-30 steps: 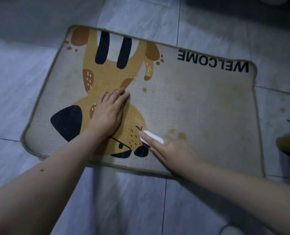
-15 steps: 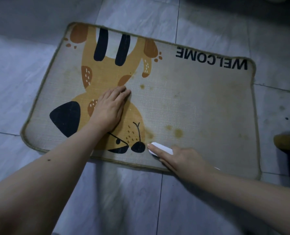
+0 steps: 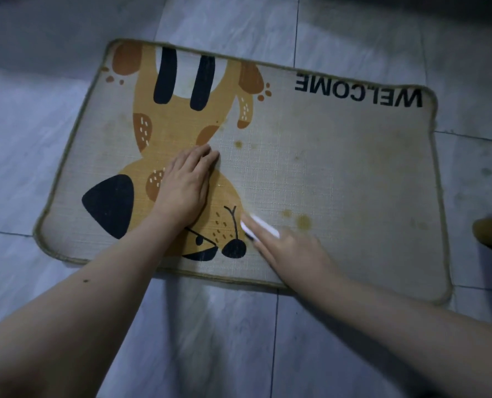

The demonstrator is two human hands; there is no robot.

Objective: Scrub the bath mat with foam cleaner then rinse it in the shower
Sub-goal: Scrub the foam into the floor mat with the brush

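Beige woven bath mat (image 3: 339,168), flat on grey floor tiles (image 3: 52,139), printed dog at its left half, WELCOME lettering (image 3: 358,93) along its far edge. Left hand (image 3: 185,188) laid flat on the dog print, fingers straight, pressing the mat down; grip released. Right hand (image 3: 290,251) near the mat's near edge, grip wrapped round a white brush (image 3: 260,226), head touching the weave just right of the dog's snout. Yellowish stains (image 3: 303,221) just right of the brush, another smaller one (image 3: 238,144) toward the mat's middle. No foam visible on the mat, so probably scrubbing early or dry.

Likely trouble: mat sliding or bunching on smooth tile under hard strokes, since only the left half is pinned; right half and its curled far corner free to lift. Brush slipping off the near edge onto tile also possible with short strokes there.

Open tile on all sides of the mat; a brown object (image 3: 489,232), unclear what, just off its right edge.
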